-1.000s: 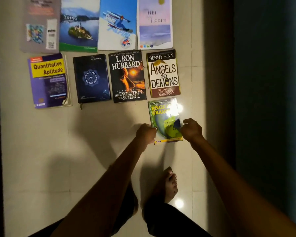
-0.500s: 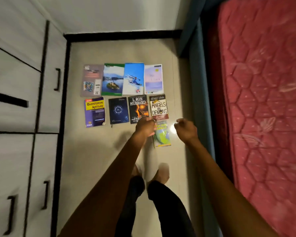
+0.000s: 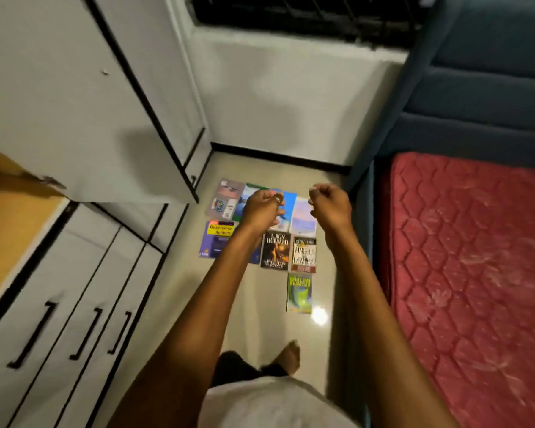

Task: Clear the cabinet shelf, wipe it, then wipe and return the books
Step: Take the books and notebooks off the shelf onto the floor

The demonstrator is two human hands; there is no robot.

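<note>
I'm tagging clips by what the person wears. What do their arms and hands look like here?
Both arms are bare from the lower edge of the picture up to the wrists, with no sleeves, gloves or watch in view. The left hand wears a metal ring on one of its fingers. The right hand shows no ring or band.

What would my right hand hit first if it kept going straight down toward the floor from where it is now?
Probably bare floor near the pale pastel book. The right hand hangs empty above the books; depth is unclear, so it might meet that book's right edge instead.
</note>
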